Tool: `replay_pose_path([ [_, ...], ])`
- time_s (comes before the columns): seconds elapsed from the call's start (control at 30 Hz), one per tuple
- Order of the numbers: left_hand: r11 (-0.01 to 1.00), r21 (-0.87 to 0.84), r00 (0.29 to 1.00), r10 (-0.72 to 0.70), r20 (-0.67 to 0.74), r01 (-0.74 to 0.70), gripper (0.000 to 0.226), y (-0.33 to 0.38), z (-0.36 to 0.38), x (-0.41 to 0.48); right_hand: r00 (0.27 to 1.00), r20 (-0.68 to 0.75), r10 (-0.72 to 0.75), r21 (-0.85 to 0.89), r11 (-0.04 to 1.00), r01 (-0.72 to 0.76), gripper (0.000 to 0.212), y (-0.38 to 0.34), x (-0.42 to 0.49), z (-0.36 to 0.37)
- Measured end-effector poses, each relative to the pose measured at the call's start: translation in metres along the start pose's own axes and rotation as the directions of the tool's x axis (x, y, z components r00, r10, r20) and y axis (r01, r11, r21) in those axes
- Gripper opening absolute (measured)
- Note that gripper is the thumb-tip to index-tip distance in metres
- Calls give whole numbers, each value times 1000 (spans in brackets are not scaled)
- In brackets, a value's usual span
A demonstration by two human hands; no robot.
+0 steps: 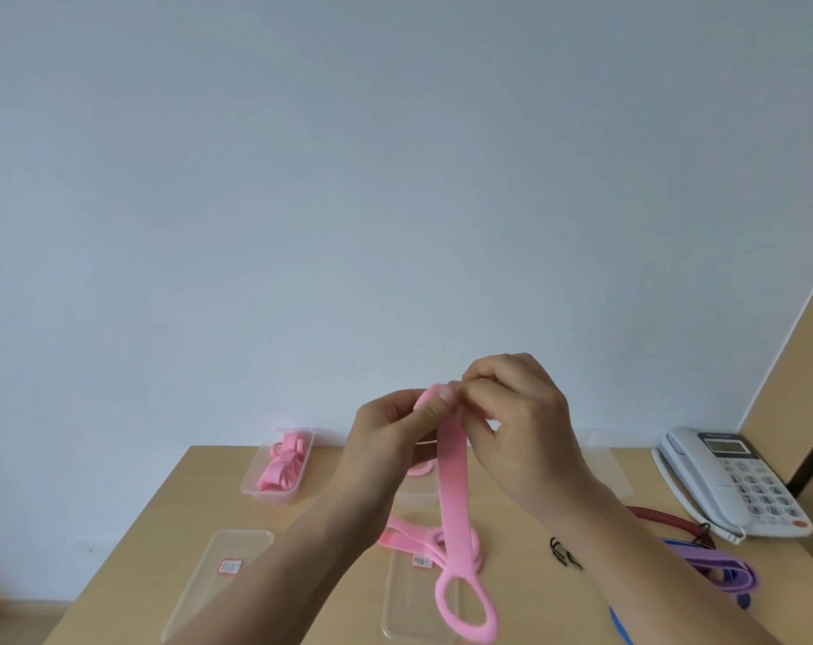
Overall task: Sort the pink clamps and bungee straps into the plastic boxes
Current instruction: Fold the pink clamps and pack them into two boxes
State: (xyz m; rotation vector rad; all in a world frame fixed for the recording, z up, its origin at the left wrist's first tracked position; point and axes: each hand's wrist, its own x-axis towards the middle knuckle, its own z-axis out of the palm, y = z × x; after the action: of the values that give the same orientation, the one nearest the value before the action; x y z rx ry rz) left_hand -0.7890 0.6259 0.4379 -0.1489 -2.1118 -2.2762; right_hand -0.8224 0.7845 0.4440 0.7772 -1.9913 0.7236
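Over table (162, 505), above near box (395, 612): clamp (453, 481) hanging, loop end down, top end pinched by left hand (386, 430) and right hand (516, 412), both curled tight on it. Could slip from fingertip pinch, land on loose clamps (409, 540) at box's far end. Could swing, snag rim, shift light box. Straps (716, 565) at right, unsorted.

Tan table (525, 598), white telephone (730, 481), pink strap (453, 463) left of the telephone, red strap (665, 521) with dark stripes just beside it, purple strap (716, 567) and blue strap (619, 630) in front.
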Motion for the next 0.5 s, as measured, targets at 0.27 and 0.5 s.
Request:
replay_pose_path([
  [0.27, 997, -78, 998, 26, 53, -22, 26, -4, -9, 1, 1000, 26, 3, 30, 1000, -3, 9, -9, -11, 0],
  [0.5, 999, -51, 1000, 3, 8, -2, 28, -11, -10, 0, 984, 123, 132, 157, 976, -150, 17, -15, -10, -6],
])
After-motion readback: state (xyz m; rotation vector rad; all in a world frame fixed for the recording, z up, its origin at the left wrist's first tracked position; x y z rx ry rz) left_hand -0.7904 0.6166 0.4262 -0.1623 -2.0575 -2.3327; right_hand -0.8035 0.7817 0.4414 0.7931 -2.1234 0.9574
